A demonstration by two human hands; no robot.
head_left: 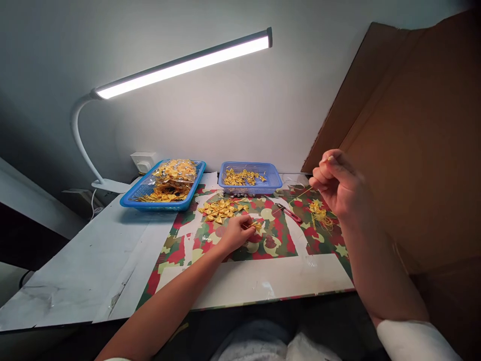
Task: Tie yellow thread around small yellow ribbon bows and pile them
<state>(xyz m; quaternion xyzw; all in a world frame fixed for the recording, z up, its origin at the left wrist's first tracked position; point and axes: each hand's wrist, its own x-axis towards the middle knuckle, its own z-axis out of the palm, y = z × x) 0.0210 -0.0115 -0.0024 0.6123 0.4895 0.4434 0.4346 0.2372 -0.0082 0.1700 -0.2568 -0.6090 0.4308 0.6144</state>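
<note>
My left hand [238, 233] is closed low over the table, pinching a small gold ribbon bow [257, 226] between thumb and fingers. My right hand [336, 181] is raised at the right with its fingers closed. A thin gold cord [299, 196] stretches from its lower fingers down to the left, toward the bow. A tiny pale tip shows at the right thumb, too small to name. Just beyond my left hand lies a pile of gold bows [218, 210]. Red-handled snips [290, 213] rest on the patterned sheet between the hands.
Behind stand a blue tray [126, 201] with bagged and loose gold bows and a smaller blue basket [250, 190] of gold pieces. Gold thread scraps [320, 216] lie at right. A lamp [184, 64] hangs over the table; cardboard [413, 125] rises at the right.
</note>
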